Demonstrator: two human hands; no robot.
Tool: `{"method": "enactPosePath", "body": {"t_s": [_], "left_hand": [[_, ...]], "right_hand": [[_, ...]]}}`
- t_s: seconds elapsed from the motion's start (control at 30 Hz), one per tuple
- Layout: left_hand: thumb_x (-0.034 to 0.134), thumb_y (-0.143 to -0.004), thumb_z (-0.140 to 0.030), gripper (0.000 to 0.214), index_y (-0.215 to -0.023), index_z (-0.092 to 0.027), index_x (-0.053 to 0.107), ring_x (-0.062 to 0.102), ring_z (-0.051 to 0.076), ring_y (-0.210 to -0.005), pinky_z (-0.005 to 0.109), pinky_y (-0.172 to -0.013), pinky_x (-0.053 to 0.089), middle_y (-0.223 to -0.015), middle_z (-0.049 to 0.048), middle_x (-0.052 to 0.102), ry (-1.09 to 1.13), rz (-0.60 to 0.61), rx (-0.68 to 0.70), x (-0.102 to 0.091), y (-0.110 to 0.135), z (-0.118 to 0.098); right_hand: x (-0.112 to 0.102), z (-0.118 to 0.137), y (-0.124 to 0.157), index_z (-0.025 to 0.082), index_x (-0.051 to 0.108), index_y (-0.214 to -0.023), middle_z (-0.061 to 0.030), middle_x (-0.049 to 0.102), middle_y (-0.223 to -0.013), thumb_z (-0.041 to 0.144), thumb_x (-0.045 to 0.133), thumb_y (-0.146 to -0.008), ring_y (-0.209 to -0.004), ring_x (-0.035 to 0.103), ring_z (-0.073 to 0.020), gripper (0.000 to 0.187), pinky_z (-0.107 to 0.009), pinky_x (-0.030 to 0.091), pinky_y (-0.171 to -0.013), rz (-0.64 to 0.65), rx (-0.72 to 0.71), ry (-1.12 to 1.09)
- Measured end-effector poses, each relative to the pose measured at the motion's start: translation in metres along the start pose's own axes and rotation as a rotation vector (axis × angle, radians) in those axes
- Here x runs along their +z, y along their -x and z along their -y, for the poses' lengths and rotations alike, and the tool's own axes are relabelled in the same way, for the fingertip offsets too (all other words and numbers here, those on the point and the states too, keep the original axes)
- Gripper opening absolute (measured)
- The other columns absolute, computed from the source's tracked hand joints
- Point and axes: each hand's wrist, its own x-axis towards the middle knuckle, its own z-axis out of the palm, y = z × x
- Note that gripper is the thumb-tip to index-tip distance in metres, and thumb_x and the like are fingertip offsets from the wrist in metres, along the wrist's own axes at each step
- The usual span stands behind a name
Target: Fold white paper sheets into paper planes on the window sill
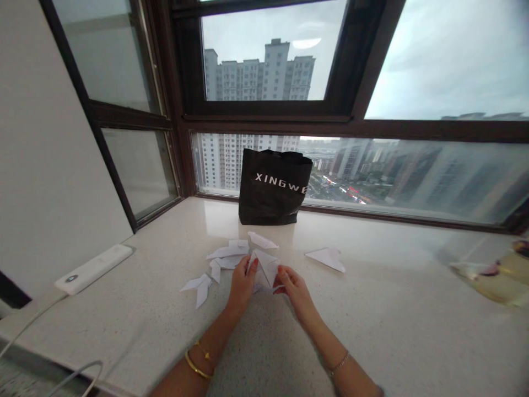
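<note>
Between my two hands is a folded sheet of white paper (pixel 266 267), with diagonal creases and a pointed top. My left hand (pixel 243 279) grips its left edge, the thumb pressed on the front face. At the lower right corner my right hand (pixel 293 284) pinches the paper between thumb and fingers. Several folded white paper pieces (pixel 229 252) lie in a loose pile just left of and behind my left hand. A separate folded piece (pixel 201 286) rests nearer on the left. Another flat folded piece (pixel 263 240) lies behind the held paper, and a paper plane shape (pixel 328 258) lies to the right.
A black bag (pixel 275 190) with white lettering stands upright at the back, against the window. On the left is a white power strip (pixel 95 268) with a cable (pixel 33 320). A blurred yellowish, clear object (pixel 496 275) sits at the right edge of the pale countertop (pixel 392 320).
</note>
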Motion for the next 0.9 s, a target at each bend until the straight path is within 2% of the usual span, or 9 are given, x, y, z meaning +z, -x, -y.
{"method": "enactPosePath", "body": {"t_s": [0.1, 0.23, 0.33, 0.4, 0.5, 0.6, 0.73, 0.8, 0.9], "left_hand": [[0.048, -0.077, -0.045, 0.037, -0.094, -0.014, 0.058, 0.058, 0.02, -0.086, 0.03, -0.078, 0.043, -0.094, 0.0092, 0.064, 0.026, 0.05, -0.009, 0.003, 0.002, 0.0], [0.045, -0.078, -0.045, 0.037, -0.098, -0.016, 0.056, 0.056, 0.018, -0.088, 0.029, -0.079, 0.042, -0.096, 0.0071, 0.062, 0.119, 0.137, -0.01, 0.005, 0.006, -0.004], [0.044, -0.078, -0.047, 0.037, -0.098, -0.018, 0.054, 0.054, 0.016, -0.086, 0.027, -0.078, 0.041, -0.093, 0.0045, 0.06, 0.122, 0.109, -0.006, 0.006, 0.009, -0.006], [0.046, -0.076, -0.05, 0.038, -0.089, -0.016, 0.056, 0.054, 0.015, -0.077, 0.027, -0.071, 0.042, -0.081, 0.0031, 0.06, 0.086, 0.081, -0.039, 0.006, 0.009, -0.006], [0.05, -0.071, -0.055, 0.043, -0.079, -0.013, 0.057, 0.053, 0.015, -0.067, 0.026, -0.064, 0.041, -0.07, 0.0025, 0.058, 0.083, 0.063, -0.098, 0.008, 0.008, -0.004], [0.052, -0.069, -0.054, 0.047, -0.089, -0.012, 0.059, 0.056, 0.016, -0.076, 0.026, -0.069, 0.042, -0.082, 0.0059, 0.061, 0.163, 0.046, -0.109, 0.009, 0.007, -0.003], [0.052, -0.071, -0.052, 0.048, -0.098, -0.012, 0.058, 0.056, 0.017, -0.081, 0.027, -0.072, 0.042, -0.091, 0.0076, 0.062, 0.181, 0.067, -0.119, 0.008, 0.007, -0.004], [0.05, -0.073, -0.05, 0.045, -0.095, -0.012, 0.059, 0.055, 0.016, -0.078, 0.026, -0.069, 0.042, -0.086, 0.0062, 0.062, 0.123, 0.08, -0.117, 0.01, 0.008, -0.002], [0.049, -0.074, -0.048, 0.036, -0.08, -0.014, 0.057, 0.052, 0.013, -0.065, 0.024, -0.061, 0.041, -0.068, 0.0007, 0.058, -0.007, 0.08, -0.098, 0.013, 0.011, 0.002]], "right_hand": [[-0.002, -0.003, -0.004, 0.017, 0.059, -0.07, 0.0019, 0.055, -0.048, 0.056, 0.065, -0.054, -0.045, 0.048, -0.0114, 0.043, -0.024, 0.04, -0.045, -0.006, -0.022, 0.08], [-0.008, 0.0, -0.005, 0.017, 0.058, -0.064, 0.0033, 0.051, -0.047, 0.054, 0.062, -0.059, -0.045, 0.044, -0.0102, 0.037, -0.023, 0.034, -0.045, -0.014, -0.114, 0.199], [-0.01, 0.003, -0.003, 0.019, 0.051, -0.054, 0.0053, 0.045, -0.045, 0.05, 0.061, -0.062, -0.046, 0.041, -0.0094, 0.034, -0.022, 0.031, -0.046, -0.004, -0.189, 0.315], [-0.009, 0.003, -0.003, 0.019, 0.046, -0.05, 0.0062, 0.042, -0.044, 0.049, 0.062, -0.062, -0.045, 0.039, -0.0089, 0.036, -0.021, 0.03, -0.046, 0.02, -0.201, 0.329], [-0.005, 0.0, -0.003, 0.019, 0.052, -0.06, 0.0055, 0.049, -0.049, 0.049, 0.064, -0.06, -0.047, 0.043, -0.0097, 0.032, -0.021, 0.032, -0.047, 0.066, -0.166, 0.211], [-0.002, -0.002, -0.004, 0.019, 0.057, -0.074, 0.0034, 0.056, -0.053, 0.051, 0.066, -0.056, -0.047, 0.047, -0.0105, 0.038, -0.021, 0.034, -0.045, 0.11, -0.066, 0.085], [-0.003, -0.004, -0.004, 0.016, 0.063, -0.074, 0.0003, 0.059, -0.056, 0.054, 0.063, -0.06, -0.048, 0.049, -0.0112, 0.04, -0.022, 0.036, -0.047, 0.187, 0.014, 0.066], [-0.003, -0.005, -0.004, 0.015, 0.065, -0.075, 0.0, 0.059, -0.054, 0.056, 0.059, -0.062, -0.049, 0.05, -0.0119, 0.043, -0.023, 0.037, -0.048, 0.188, 0.014, 0.084], [-0.005, -0.008, -0.004, 0.015, 0.067, -0.076, -0.0005, 0.062, -0.055, 0.055, 0.061, -0.061, -0.051, 0.052, -0.0138, 0.043, -0.025, 0.039, -0.051, 0.177, -0.001, 0.098]]}}
